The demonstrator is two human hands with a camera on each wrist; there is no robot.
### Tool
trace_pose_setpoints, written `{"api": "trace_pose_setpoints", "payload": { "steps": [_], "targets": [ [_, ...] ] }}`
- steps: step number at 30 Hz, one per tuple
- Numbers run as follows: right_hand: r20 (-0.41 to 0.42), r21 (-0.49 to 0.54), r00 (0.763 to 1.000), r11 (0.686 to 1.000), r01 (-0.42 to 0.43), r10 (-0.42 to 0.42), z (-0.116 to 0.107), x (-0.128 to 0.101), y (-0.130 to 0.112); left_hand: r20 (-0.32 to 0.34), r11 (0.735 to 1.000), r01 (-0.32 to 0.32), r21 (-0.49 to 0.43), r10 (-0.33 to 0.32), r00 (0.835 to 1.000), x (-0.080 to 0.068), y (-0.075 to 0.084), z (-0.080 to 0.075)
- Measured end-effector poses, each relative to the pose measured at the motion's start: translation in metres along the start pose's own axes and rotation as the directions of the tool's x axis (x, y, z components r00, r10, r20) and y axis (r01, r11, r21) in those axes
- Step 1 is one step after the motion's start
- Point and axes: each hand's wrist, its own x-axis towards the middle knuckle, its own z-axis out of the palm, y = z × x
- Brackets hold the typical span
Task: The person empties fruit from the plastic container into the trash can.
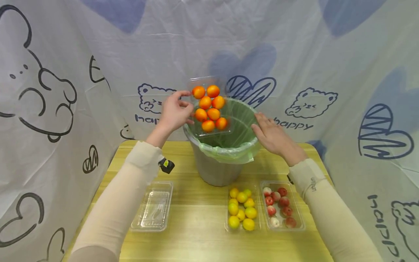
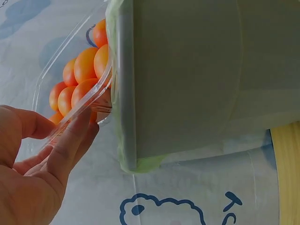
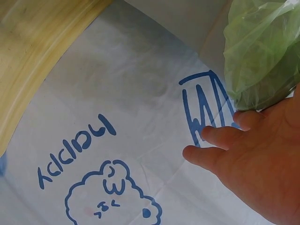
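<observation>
Tipping tray (image 1: 209,109) of orange fruit (image 1: 209,107) over the bin (image 1: 226,145) mouth | our left hand (image 1: 175,112) pinches its edge | right hand (image 1: 273,136), fingers spread loose, rests on bin rim | on table (image 1: 193,233).

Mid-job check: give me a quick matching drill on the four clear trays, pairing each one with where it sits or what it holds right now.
Things:
1. orange-fruit tray
2. yellow-fruit tray
3. red-fruit tray
4. empty tray

Places:
A. on the table, nearest the right forearm
B. tilted over the bin, held by the left hand
C. on the table under the left forearm
D. on the table between two other trays

Pairs: 1-B, 2-D, 3-A, 4-C
</observation>
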Motion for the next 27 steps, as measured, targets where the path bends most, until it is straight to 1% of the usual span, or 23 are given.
{"api": "trace_pose_setpoints", "payload": {
  "steps": [5, 9, 13, 21, 27],
  "targets": [
    [-0.006, 0.001, 1.000, 1.000, 0.004, -0.004, 0.000, 0.000, -0.001, -0.036, 0.999, -0.031, 0.034, 0.032, 0.999, 0.001, 0.000, 0.004],
    [-0.001, 0.001, 1.000, 1.000, -0.001, 0.001, 0.000, 0.000, 0.000, -0.060, 0.998, -0.059, 0.016, 0.060, 0.996, 0.002, 0.000, 0.007],
    [-0.002, 0.003, 1.000, 1.000, -0.004, 0.004, 0.000, -0.001, -0.001, -0.065, 0.996, -0.084, 0.002, 0.084, 0.994, 0.002, 0.001, 0.011],
    [-0.001, -0.001, 1.000, 1.000, -0.004, 0.004, 0.000, 0.000, -0.001, -0.085, 0.991, -0.132, 0.019, 0.133, 0.988, 0.003, -0.001, 0.014],
    [0.003, 0.000, 1.000, 1.000, -0.004, 0.004, -0.001, 0.000, -0.001, -0.103, 0.987, -0.164, -0.001, 0.163, 0.981, 0.003, -0.003, 0.016]
  ]
}}
